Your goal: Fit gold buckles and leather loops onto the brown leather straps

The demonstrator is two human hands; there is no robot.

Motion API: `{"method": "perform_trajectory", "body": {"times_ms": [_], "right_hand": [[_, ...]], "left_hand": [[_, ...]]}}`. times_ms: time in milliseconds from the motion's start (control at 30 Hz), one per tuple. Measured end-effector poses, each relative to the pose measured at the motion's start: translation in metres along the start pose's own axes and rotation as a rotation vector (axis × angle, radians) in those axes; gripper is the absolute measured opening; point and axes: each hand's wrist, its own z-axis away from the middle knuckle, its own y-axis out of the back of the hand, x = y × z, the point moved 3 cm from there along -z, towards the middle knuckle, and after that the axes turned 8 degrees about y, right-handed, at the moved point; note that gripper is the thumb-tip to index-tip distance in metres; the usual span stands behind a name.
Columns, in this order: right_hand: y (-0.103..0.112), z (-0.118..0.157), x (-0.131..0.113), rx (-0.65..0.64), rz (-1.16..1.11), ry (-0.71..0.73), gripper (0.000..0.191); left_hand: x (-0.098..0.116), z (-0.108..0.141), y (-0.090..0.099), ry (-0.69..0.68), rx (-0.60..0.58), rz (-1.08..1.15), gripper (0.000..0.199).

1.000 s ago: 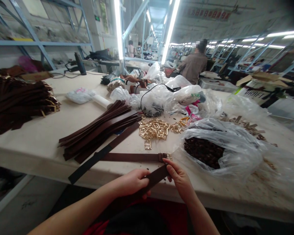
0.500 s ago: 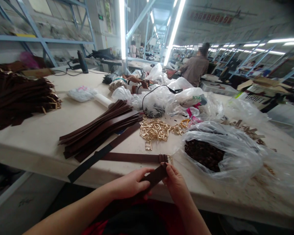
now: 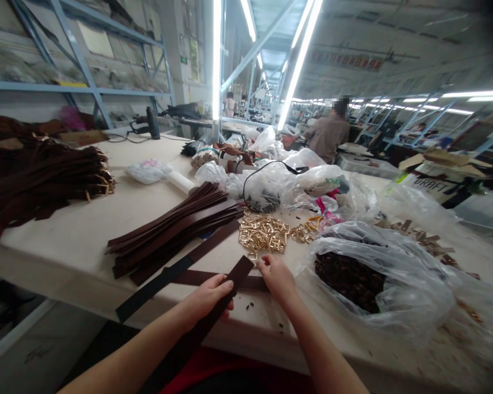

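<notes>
Moved off the dark strap (image 3: 241, 273), the right hand (image 3: 278, 278) is beside 1 gold buckle (image 3: 252, 255), pinching or not I cannot tell; the left hand (image 3: 210, 295) pinches the strap.

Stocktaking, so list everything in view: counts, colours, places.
Held flat leathery strap: one, brown, front
Fanned leathery strap stack: one, brown, centre left
Leathery strap heap: one, brown, far left
Loose leathery straps: at least two, dark, front
Square metal buckles: many, gold, centre
Open plastic bag: one, clear, right
Small pieces: many, dark, inside bag
Crumpled plastic bags: several, clear, rear
Flat table: one, cream, foreground
Co-worker: one nearby, brown top, background
Left hand: one, bare, gripping strap
Right hand: one, bare, by buckles
</notes>
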Motion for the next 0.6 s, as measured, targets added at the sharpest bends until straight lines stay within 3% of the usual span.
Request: {"method": "perform_trajectory", "body": {"times_ms": [200, 367, 500, 600], "right_hand": [[-0.028, -0.038, -0.012, 0.002, 0.132, -0.098, 0.040], [-0.037, -0.035, -0.016, -0.006, 0.066, -0.002, 0.022], [-0.032, -0.019, -0.020, 0.021, -0.049, 0.112, 0.022], [-0.020, 0.001, -0.019, 0.073, -0.448, 0.085, 0.031]], "left_hand": [[-0.006, -0.005, 0.012, 0.016, 0.038, -0.003, 0.041], [-0.007, -0.008, 0.017, 0.017, 0.058, -0.020, 0.042], [-0.003, -0.004, 0.018, 0.002, 0.077, -0.069, 0.038], [-0.001, 0.000, 0.017, -0.006, 0.096, -0.081, 0.036]]}}
